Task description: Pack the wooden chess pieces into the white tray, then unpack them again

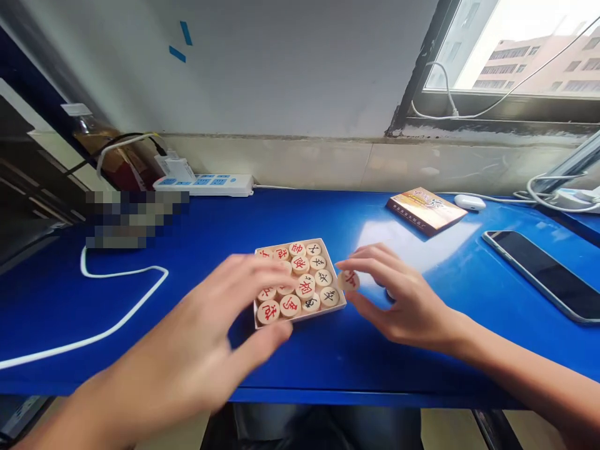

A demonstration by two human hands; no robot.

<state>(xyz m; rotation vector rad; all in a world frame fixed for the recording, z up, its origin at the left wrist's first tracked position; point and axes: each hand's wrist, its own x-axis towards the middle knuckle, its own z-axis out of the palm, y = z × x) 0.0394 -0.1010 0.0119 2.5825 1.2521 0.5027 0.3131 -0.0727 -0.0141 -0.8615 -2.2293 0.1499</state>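
A small open box [338, 299] of round wooden chess pieces [305, 287] with red and black characters rests on the blue table [234, 225]. My left hand [206, 344] hovers over the box's left side, fingers spread and blurred by motion, holding nothing I can see. My right hand [398, 300] is just right of the box, its fingertips pinched on one wooden chess piece [349, 280] with a red character, held beside the box's right edge.
The box lid [425, 209] lies at the back right, beside a white mouse [469, 202]. A smartphone [546, 272] lies face up at the right. A white power strip [206, 184] and a white cable [117, 315] are at the left. A window is at the upper right.
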